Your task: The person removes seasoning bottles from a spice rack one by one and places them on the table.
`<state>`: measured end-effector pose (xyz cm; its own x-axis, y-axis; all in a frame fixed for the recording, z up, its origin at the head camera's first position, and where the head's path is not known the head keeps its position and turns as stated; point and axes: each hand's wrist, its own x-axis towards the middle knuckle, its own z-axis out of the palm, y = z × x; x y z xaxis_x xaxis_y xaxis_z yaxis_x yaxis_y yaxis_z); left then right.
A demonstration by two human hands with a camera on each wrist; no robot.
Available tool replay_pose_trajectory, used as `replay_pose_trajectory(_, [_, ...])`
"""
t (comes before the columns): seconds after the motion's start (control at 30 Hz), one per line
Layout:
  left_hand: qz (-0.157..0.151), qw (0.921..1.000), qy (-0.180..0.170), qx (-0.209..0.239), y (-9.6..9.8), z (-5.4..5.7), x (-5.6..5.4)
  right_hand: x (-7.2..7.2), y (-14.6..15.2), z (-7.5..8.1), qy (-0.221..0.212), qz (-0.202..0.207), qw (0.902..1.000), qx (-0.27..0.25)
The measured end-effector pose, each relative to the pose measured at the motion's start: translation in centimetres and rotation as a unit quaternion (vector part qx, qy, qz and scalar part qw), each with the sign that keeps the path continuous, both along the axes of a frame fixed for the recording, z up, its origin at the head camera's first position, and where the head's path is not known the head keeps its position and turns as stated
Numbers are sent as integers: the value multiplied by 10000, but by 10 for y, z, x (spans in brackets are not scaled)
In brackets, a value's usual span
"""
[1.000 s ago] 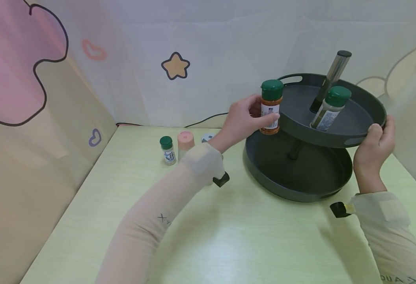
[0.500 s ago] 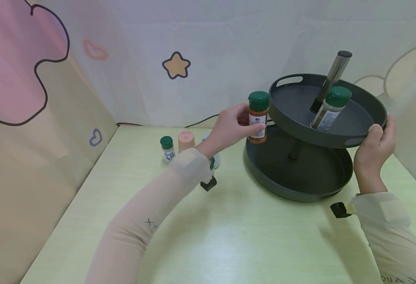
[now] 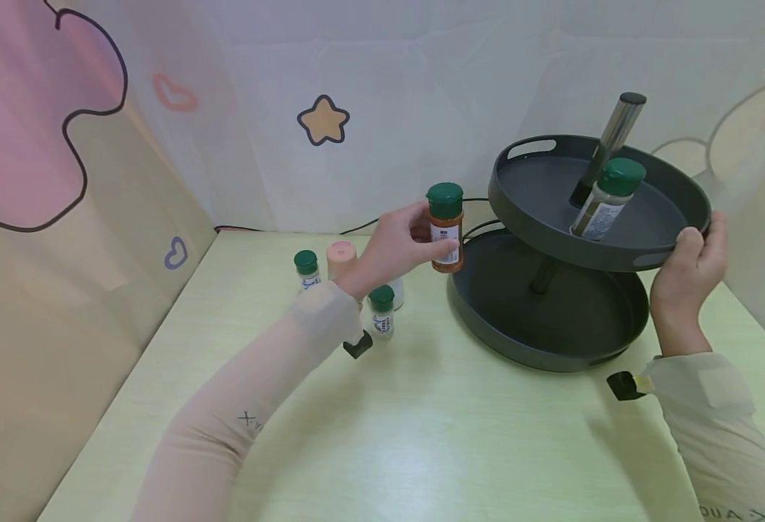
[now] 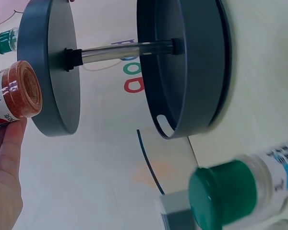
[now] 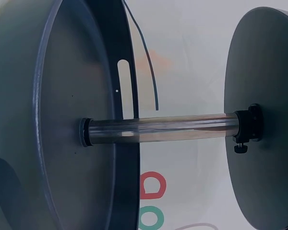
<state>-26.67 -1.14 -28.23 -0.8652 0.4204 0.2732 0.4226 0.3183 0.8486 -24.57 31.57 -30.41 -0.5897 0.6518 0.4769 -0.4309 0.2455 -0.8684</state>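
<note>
My left hand [image 3: 395, 243] holds a spice jar [image 3: 446, 228] with a green lid and orange-red contents, thumb across its white label. The jar is upright in the air, just left of a dark grey two-tier tray stand. Its orange-red base [image 4: 28, 91] shows in the left wrist view. My right hand [image 3: 692, 272] grips the right rim of the upper tray [image 3: 545, 239], thumb on top by the handle slot. Another green-lidded spice jar [image 3: 610, 192] stands in that tray beside the metal pole [image 3: 619, 127]. Below is the lower tray [image 3: 513, 348], with nothing in it.
Left of the stand, partly behind my left forearm, are a small green-lidded jar [image 3: 307, 264], a pink-capped bottle [image 3: 341, 255], another green-lidded jar [image 3: 382, 312] and a whitish container [image 3: 398, 291]. A black cable [image 3: 356, 228] runs along the back wall.
My left hand has carried the orange-red spice jar left and down, away from the upper tray's rim. The right hand has stayed on the tray, and the stand has not moved.
</note>
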Motion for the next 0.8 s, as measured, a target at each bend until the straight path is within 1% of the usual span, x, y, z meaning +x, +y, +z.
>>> replay_pose_trajectory(0.2, [173,9997,-154,-100,-13,-4,4,-2,1,-1,-1,-15,10000,-61])
replay_pose_trajectory(0.3, [243,9995,-147,-130,-20,-6,6,-2,1,-1,-13,-15,10000,-37])
replay_pose_trajectory(0.53, [348,9989,-1,-309,-33,-12,7,-3,2,-2,-81,-84,9998,128])
replay_pose_trajectory(0.67, [394,9986,21,-360,-40,-17,7,-3,2,-2,-61,-95,9998,192])
replay_pose_trajectory(0.8, [423,9985,-26,-348,-47,-19,8,0,-1,0,-90,-119,9996,248])
